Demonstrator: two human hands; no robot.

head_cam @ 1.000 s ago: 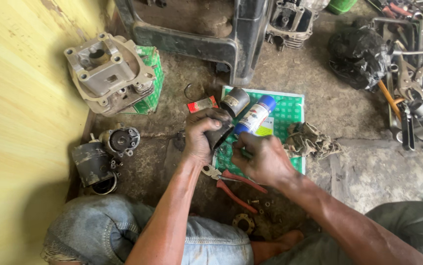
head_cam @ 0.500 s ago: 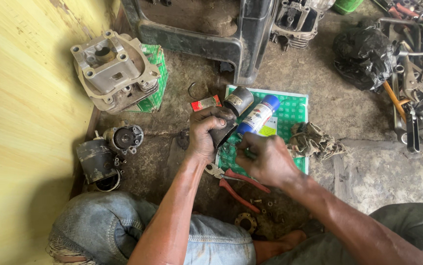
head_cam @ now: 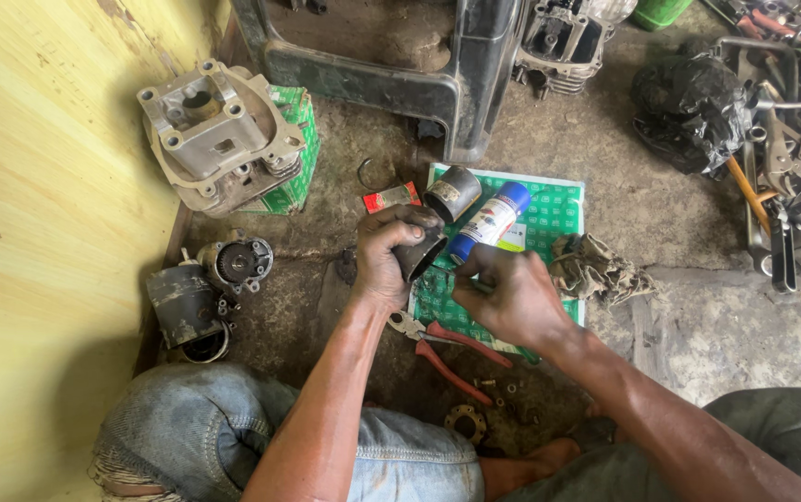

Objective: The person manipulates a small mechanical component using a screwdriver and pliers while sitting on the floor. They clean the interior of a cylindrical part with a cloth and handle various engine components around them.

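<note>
The left hand [head_cam: 391, 256] holds a dark cylindrical housing [head_cam: 419, 256], fingers clamped around it, above the green mat [head_cam: 554, 209] on the floor. The right hand [head_cam: 507, 297] pinches something small — unidentifiable — beside it. Spray can [head_cam: 489, 221] and red-handled pliers [head_cam: 447, 344] lie set down; parts lie disassembled.

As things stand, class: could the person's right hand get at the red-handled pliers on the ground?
Probably yes. The right hand hovers just above the red-handled pliers, which lie in the open below the wrist, with nothing on top. The hand seems busy at the dark cylindrical part gripped by the left hand.
</note>
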